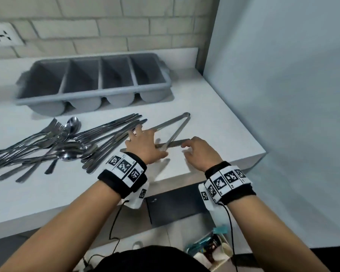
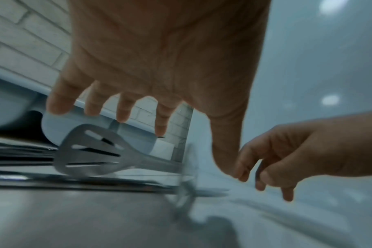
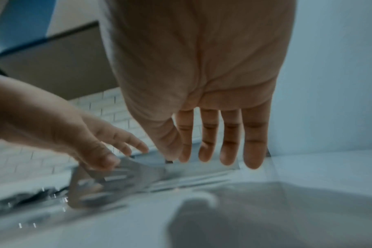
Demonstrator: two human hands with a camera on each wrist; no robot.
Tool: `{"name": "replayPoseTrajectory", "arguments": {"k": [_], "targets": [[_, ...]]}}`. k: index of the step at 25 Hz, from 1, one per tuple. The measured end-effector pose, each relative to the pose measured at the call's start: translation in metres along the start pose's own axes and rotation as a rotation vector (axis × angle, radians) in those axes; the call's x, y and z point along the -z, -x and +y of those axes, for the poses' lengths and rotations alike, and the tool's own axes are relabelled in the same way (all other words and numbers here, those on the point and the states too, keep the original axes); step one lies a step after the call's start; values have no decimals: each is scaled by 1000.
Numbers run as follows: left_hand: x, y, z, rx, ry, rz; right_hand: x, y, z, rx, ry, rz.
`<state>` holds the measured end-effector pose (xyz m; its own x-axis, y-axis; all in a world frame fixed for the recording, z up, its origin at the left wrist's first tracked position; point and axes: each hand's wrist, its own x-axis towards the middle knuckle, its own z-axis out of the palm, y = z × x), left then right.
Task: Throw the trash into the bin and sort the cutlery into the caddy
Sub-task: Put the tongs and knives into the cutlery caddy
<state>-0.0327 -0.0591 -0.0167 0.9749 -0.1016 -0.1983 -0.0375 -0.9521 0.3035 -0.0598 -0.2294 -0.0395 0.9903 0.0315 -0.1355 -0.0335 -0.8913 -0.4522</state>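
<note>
A grey four-compartment caddy [image 1: 98, 93] stands empty at the back of the white counter. A pile of forks, spoons and knives [image 1: 53, 148] lies to the left. Metal tongs [image 1: 171, 122] lie spread open in the middle, crossing a flat metal handle [image 1: 175, 143]. My left hand [image 1: 143, 142] hovers over them with its fingers spread. Its thumb touches a slotted metal head [image 3: 125, 176], seen also in the left wrist view [image 2: 89, 151]. My right hand [image 1: 198, 152] is at the handle's right end, fingers loose, fingertips at the metal. Neither hand visibly grips anything.
The counter's right edge [image 1: 263, 152] is close to my right hand, with a pale wall [image 1: 283, 75] beyond it. A bin holding wrappers [image 1: 210, 246] stands below the counter's front edge. A brick wall backs the caddy.
</note>
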Motion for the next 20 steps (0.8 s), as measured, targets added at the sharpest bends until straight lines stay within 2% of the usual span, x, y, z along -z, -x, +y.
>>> {"name": "replayPoseTrajectory", "arguments": {"k": [4,7,10,15,18,20], "targets": [[4,-30,-8,57,-139,-138,-10,-34,1,17,218,-72],[12,-45,-10,47,-118,-146,-14,-49,-2,42,310,-64],[18,-54,-18,-20,-29,-154,-14,-61,-8,50,326,-32],[23,-47,-37,30,106,-18,-16,-65,-10,3,164,-99],[30,-33,-47,11,185,42,-14,-58,-11,68,275,-216],[35,-20,-54,43,261,78,-9,-51,-15,102,356,-230]]}}
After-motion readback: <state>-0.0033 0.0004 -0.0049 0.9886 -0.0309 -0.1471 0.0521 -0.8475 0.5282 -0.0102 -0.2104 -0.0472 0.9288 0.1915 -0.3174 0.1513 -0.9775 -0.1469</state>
